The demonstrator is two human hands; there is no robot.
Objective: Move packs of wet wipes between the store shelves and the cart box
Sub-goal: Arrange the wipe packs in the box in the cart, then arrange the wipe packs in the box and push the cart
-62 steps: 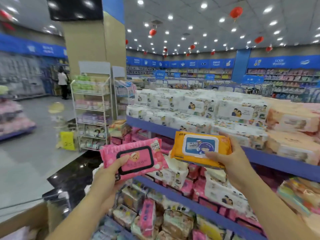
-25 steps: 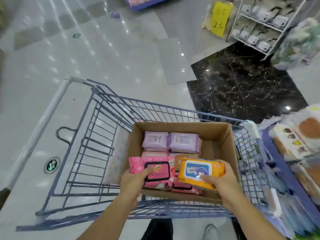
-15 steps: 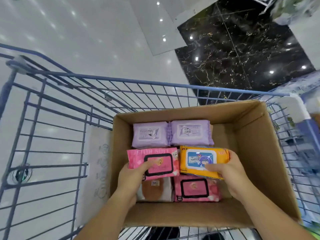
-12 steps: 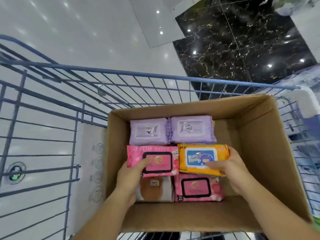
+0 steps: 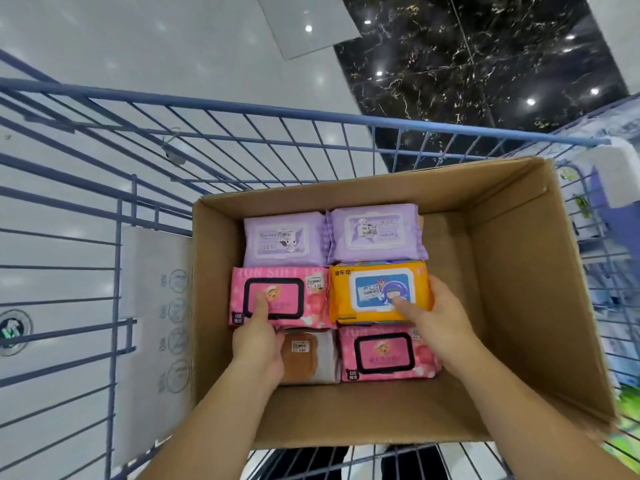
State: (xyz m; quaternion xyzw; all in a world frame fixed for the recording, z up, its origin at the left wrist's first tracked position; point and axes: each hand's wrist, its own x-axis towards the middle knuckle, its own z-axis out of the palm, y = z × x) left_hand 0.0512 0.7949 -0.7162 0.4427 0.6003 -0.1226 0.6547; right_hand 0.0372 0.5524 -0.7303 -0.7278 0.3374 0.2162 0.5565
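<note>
A cardboard box [image 5: 540, 306] sits in a blue wire cart [image 5: 242, 126]. My left hand [image 5: 258, 337] holds a pink wet-wipe pack [image 5: 280, 296] in the box's middle row, thumb on its lid. My right hand [image 5: 438, 322] grips an orange pack [image 5: 379, 292] with a blue label beside it, thumb on top. Two purple packs [image 5: 332, 235] lie side by side at the far end. A brown-and-white pack [image 5: 308, 356] and another pink pack [image 5: 386, 353] lie at the near end.
Bare cardboard floor shows along the box's right side. A white board [image 5: 152, 341] stands between box and cart wall. Store shelving [image 5: 616, 188] runs along the right. Glossy white floor and black marble tiles [image 5: 467, 64] lie beyond the cart.
I turned from the shelves to the cart and lowered both packs into the box. They now sit in the middle row between the purple packs and the near ones.
</note>
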